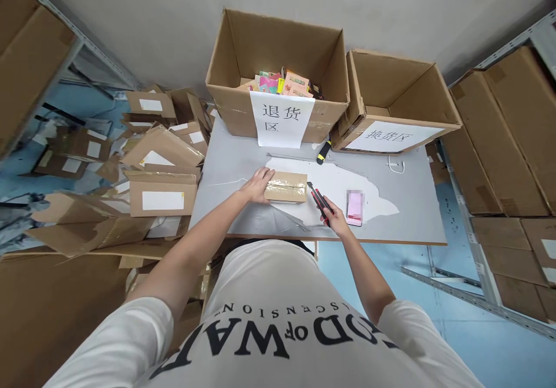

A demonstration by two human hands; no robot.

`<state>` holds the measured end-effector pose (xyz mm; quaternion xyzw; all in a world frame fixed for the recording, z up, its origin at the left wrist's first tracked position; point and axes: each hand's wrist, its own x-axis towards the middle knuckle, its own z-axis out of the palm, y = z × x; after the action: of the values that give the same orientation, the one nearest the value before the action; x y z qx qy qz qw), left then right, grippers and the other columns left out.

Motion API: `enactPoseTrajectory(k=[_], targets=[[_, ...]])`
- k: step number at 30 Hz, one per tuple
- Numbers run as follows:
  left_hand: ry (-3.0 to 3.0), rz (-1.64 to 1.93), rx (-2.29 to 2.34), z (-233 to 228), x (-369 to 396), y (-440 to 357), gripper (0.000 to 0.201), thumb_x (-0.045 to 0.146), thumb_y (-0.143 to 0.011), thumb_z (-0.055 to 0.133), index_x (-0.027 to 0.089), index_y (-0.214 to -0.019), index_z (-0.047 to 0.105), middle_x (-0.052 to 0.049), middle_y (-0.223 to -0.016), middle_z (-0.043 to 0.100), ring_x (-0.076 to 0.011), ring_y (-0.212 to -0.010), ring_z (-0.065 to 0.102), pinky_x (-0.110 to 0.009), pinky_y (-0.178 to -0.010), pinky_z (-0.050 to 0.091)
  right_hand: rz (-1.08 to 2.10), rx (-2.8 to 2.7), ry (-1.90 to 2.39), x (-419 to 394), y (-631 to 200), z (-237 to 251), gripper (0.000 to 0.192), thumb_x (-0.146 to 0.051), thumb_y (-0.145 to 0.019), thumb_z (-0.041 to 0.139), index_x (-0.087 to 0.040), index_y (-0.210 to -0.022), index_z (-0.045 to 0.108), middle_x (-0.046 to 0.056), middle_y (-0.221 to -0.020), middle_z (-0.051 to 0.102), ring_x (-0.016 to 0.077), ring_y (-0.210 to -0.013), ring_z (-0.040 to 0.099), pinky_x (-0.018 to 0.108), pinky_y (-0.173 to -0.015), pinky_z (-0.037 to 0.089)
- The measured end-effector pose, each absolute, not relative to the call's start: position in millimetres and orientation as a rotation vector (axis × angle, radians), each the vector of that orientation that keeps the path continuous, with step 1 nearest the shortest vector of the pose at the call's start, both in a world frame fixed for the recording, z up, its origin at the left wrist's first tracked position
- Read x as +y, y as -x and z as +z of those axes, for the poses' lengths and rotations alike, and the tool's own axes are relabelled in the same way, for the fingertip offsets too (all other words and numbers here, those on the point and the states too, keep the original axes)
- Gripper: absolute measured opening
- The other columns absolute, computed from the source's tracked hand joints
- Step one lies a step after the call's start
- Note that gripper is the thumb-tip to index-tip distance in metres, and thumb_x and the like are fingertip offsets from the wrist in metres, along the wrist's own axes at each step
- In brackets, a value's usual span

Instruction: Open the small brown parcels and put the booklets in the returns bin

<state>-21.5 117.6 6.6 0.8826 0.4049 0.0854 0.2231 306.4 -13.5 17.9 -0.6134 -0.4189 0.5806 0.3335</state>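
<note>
A small taped cardboard parcel lies on the grey table. My left hand rests flat on the parcel's left end and holds it down. My right hand grips a red and black utility knife, whose tip points at the parcel's right end, close to it. A pink phone lies just right of my right hand.
Two open cartons stand at the table's back: a left carton with colourful packets and a paper label, and a right carton, labelled too. A yellow-black tool lies between them. Several cardboard parcels pile at the left. Shelves with boxes flank both sides.
</note>
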Motion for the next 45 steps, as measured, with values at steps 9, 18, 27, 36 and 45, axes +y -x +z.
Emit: enactPoseTrajectory(k=[9, 18, 27, 36, 45], targets=[[-2.364, 0.376, 1.262, -0.5, 107.4, 11.1, 0.121, 0.062, -0.043, 0.079, 0.01, -0.141, 0.03, -0.022, -0.134, 0.036, -0.0416, -0.13, 0.028, -0.055, -0.108, 0.026, 1.556, -1.02, 1.588, -9.1, -302.4, 16.3, 0.08, -0.055, -0.075, 0.061, -0.021, -0.143, 0.035, 0.004, -0.088, 0.065, 0.0052, -0.042, 0.044, 0.02, -0.036, 0.033], [-2.268, 0.484, 1.289, -3.9, 106.2, 10.1, 0.116, 0.057, -0.042, 0.08, 0.012, -0.139, 0.034, -0.019, -0.127, 0.038, -0.0403, -0.125, 0.031, -0.054, -0.107, 0.027, 1.633, -1.139, 1.605, -11.1, -321.5, 20.9, 0.076, -0.053, -0.078, 0.06, -0.019, -0.142, 0.038, 0.0, -0.072, 0.059, 0.0051, -0.039, 0.039, 0.021, -0.036, 0.031], [-2.231, 0.552, 1.265, -3.7, 106.3, 9.4, 0.116, 0.056, -0.04, 0.081, 0.011, -0.137, 0.037, -0.02, -0.125, 0.038, -0.0394, -0.124, 0.032, -0.051, -0.109, 0.025, 1.771, -1.172, 1.636, -28.1, -328.2, 22.3, 0.073, -0.055, -0.076, 0.062, -0.021, -0.139, 0.045, 0.0, -0.07, 0.061, 0.0058, -0.038, 0.039, 0.021, -0.036, 0.03], [-2.139, 0.532, 1.239, -3.4, 107.0, 10.0, 0.118, 0.055, -0.04, 0.082, 0.014, -0.141, 0.035, -0.02, -0.133, 0.036, -0.0415, -0.13, 0.027, -0.053, -0.112, 0.017, 1.825, -1.204, 1.667, -44.1, -349.2, 26.0, 0.067, -0.053, -0.076, 0.064, -0.02, -0.134, 0.052, 0.0, -0.064, 0.06, 0.0065, -0.038, 0.039, 0.022, -0.036, 0.03], [-2.171, 0.48, 1.265, -6.3, 103.1, 12.0, 0.131, 0.065, -0.036, 0.081, 0.01, -0.144, 0.031, -0.024, -0.149, 0.024, -0.0463, -0.139, 0.008, -0.055, -0.112, 0.017, 1.582, -0.981, 1.654, -64.1, -349.6, 18.6, 0.077, -0.056, -0.074, 0.063, -0.022, -0.14, 0.04, 0.005, -0.082, 0.069, 0.0084, -0.037, 0.046, 0.023, -0.033, 0.031]])
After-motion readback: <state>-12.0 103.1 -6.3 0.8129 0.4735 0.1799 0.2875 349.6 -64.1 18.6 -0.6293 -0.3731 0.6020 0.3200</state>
